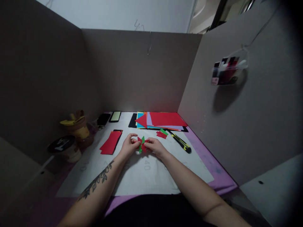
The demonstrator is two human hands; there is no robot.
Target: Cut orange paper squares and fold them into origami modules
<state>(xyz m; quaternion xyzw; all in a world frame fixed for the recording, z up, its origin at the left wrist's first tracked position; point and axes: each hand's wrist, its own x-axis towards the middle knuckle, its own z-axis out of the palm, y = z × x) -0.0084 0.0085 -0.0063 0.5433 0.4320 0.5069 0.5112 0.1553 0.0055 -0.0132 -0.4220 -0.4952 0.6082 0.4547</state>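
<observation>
—What do we have in our hands right now?
—We've got a small pointed piece of folded red and green paper [143,145], up in front of us over the white numbered sheet [146,184]! Our left hand [129,144] pinches its left side, our right hand [154,145] pinches its right; both grips are closed on it.
—And around us on the surface?
—To our left, a stack of red paper strips [111,143]. Beyond our right hand, little red and green paper scraps [162,134], and just beside them a yellow and black utility knife [180,142]. Farther back, we spot overlapping coloured sheets [168,119], red on top!
</observation>
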